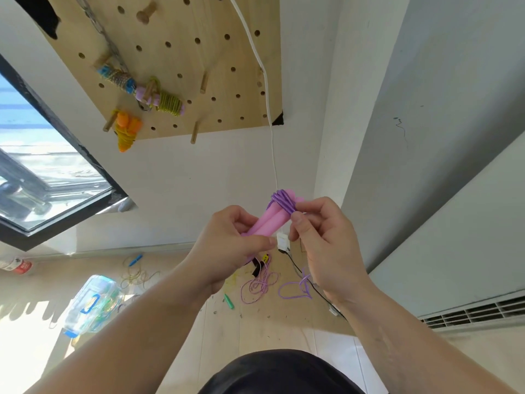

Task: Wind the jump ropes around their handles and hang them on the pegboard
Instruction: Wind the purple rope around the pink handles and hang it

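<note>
Purple rope (282,202) around smooth pink handles (267,223)

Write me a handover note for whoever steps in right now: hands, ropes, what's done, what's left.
Left hand: closed around the pink handles, held together as a pair.
Right hand: pinching the purple rope at the coils near the handles' far end; the rest of the rope trails down to the floor.
Done: three wound ropes hang on the pegboard – blue-handled, pink-handled with green rope, orange-handled.
Left: finish winding the purple rope and hang it on a free peg. A pink-purple rope and a yellow-green rope lie loose on the floor, unwound.
</note>
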